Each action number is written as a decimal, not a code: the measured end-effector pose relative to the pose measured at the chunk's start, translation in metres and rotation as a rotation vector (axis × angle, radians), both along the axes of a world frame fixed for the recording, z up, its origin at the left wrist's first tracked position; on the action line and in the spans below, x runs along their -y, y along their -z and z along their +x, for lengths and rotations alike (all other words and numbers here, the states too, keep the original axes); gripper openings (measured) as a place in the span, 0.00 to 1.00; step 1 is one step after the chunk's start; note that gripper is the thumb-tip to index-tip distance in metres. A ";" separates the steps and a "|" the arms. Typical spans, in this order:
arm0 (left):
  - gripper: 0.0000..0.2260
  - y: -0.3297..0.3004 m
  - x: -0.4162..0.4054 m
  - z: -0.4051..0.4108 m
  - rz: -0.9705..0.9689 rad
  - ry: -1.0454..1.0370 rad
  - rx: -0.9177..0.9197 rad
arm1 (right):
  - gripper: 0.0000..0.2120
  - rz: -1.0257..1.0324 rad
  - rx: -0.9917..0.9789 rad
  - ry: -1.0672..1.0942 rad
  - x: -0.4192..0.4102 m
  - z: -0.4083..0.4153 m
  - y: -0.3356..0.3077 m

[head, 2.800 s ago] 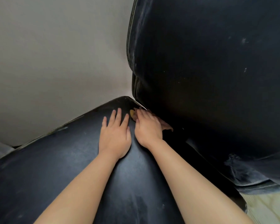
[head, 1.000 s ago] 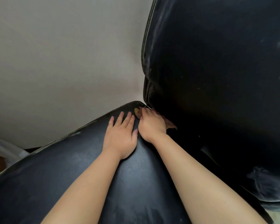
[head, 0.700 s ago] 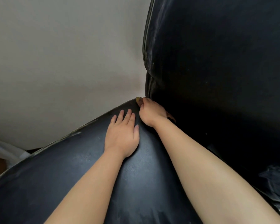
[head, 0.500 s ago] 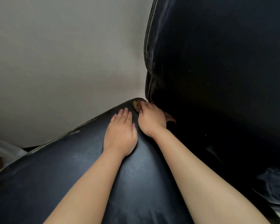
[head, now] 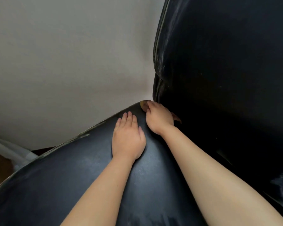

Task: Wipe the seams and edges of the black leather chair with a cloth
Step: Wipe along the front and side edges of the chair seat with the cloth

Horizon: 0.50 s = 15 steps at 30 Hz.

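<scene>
The black leather chair fills the view, its seat (head: 91, 181) below and its backrest (head: 227, 66) upright on the right. My left hand (head: 128, 138) rests flat on the seat with straight fingers. My right hand (head: 158, 118) presses a small brownish cloth (head: 143, 105) into the seam where the seat's far corner meets the backrest. Only the cloth's tip past my fingertips and a scrap (head: 176, 118) behind my hand show. My fingers curl over the cloth.
A plain pale wall (head: 64, 62) stands behind the chair on the left. At the lower left, beyond the seat's edge, lies something white and crumpled (head: 8, 150) over a brown floor. The backrest's left edge piping (head: 156, 62) looks dusty.
My right hand with the cloth has slid back and forth along the seam at the seat's far corner. My left hand has stayed flat on the seat.
</scene>
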<state>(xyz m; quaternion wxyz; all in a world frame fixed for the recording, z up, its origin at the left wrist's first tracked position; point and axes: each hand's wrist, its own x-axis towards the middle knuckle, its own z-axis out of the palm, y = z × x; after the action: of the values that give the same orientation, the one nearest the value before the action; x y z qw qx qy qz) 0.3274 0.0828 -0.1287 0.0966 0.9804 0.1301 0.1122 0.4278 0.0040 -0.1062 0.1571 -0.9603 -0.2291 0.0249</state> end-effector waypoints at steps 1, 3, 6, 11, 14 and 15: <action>0.36 -0.001 -0.001 0.000 -0.017 0.005 -0.004 | 0.20 -0.008 0.022 -0.035 0.002 -0.006 0.001; 0.33 0.000 -0.009 -0.001 -0.011 0.052 0.001 | 0.21 -0.018 0.014 -0.078 0.004 -0.012 0.000; 0.24 0.003 -0.033 -0.009 0.048 0.161 0.054 | 0.22 -0.002 -0.045 -0.085 0.000 -0.001 -0.004; 0.23 0.003 -0.042 -0.014 0.074 0.214 0.049 | 0.19 -0.028 -0.060 -0.025 -0.020 0.020 -0.003; 0.22 0.005 -0.043 -0.014 0.099 0.212 0.075 | 0.18 -0.039 -0.098 0.005 -0.027 0.031 -0.005; 0.22 0.005 -0.043 -0.014 0.107 0.210 0.084 | 0.18 -0.036 -0.111 0.020 -0.029 0.033 -0.006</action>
<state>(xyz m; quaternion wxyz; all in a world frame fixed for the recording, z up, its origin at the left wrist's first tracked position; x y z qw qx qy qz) 0.3135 0.1263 -0.1333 0.0606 0.9868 0.0162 0.1494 0.4613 0.0333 -0.1005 0.1526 -0.9623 -0.2101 0.0808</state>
